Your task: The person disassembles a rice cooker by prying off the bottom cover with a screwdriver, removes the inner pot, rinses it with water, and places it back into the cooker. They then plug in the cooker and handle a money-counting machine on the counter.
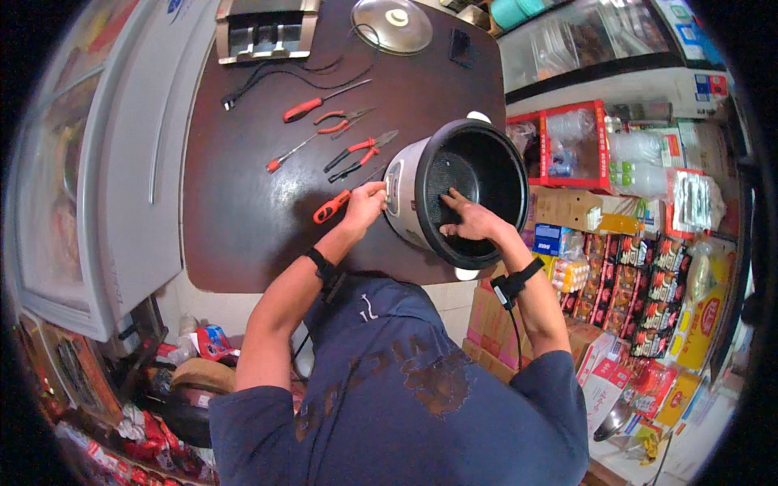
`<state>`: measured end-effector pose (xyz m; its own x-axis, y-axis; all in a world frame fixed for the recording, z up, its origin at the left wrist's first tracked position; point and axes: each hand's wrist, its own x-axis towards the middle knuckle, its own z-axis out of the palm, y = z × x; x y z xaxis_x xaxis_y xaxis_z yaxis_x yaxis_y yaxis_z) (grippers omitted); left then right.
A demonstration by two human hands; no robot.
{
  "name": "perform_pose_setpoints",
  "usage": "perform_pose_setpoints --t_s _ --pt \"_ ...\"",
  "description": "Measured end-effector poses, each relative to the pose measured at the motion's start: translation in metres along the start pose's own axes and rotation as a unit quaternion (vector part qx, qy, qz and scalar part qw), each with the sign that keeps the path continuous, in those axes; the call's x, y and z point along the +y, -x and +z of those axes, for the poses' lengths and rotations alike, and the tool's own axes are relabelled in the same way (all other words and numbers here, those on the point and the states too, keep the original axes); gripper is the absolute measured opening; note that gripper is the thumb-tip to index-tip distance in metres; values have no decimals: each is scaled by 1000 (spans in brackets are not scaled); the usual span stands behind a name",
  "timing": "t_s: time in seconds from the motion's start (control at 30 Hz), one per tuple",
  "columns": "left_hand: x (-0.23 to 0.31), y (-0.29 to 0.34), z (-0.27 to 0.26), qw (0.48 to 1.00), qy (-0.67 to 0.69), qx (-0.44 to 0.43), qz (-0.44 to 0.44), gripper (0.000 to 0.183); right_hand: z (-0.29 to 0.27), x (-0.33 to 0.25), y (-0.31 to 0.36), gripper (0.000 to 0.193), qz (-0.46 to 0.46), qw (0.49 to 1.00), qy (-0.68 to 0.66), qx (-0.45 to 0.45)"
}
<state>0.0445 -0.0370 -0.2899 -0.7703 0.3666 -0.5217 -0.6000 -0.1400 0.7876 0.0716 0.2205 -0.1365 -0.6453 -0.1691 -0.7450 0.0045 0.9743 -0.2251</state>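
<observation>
A white rice cooker (408,192) with a black inside leans tilted at the table's right edge, its mouth facing up and to the right. My left hand (366,206) is closed at the control panel (395,187), fingertips pressed together against it; what they pinch is hidden. Inside the cooker is my right hand (474,220), its fingers spread and touching the dark inner wall. Just left of my left hand lies a red-handled screwdriver (331,207), its shaft partly behind the hand.
Red-handled pliers (361,154), more pliers (344,121) and two screwdrivers (302,110) lie on the brown table (235,219). Farther back are a black power cord (279,74), a glass lid (392,26), a phone (460,47) and a metal box (267,31). Packed goods (624,283) fill the right side.
</observation>
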Motion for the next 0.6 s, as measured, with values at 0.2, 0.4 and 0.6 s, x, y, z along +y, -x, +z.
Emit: perform_pose_setpoints --t_s 0.2,0.4,0.6 --pt "-4 -7 -3 997 48 -35 -40 30 -3 0 -3 99 32 999 -9 -40" --pt "-6 -16 -4 999 7 -12 -34 30 -6 -1 -2 101 30 999 5 -38" --pt "-28 -32 0 995 -85 46 17 27 -5 3 -1 101 25 999 -14 -38"
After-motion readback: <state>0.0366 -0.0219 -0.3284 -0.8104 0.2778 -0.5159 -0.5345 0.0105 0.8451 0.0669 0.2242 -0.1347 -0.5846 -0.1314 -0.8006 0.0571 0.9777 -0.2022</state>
